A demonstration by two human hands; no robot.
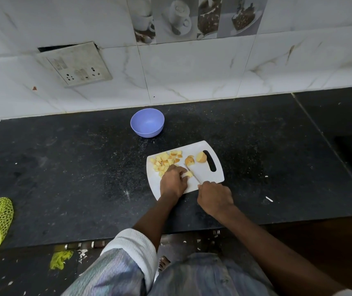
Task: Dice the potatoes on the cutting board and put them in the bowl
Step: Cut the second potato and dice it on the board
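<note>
knife (192, 173) beside held potato piece (188, 174)

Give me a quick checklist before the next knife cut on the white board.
1. Right hand grips the thin metal knife: ok.
2. Left hand holds the pale yellow potato piece being cut: ok.
3. Left fingertips clear of the blade: cannot tell, they sit very close.
4. White plastic cutting board lies flat on the black stone counter: ok.
5. Round blue plastic bowl is upright, empty and ready behind the board: ok.
6. All potato diced: not ok, two larger skin-on chunks remain beside the pile of yellow cubes.
</note>
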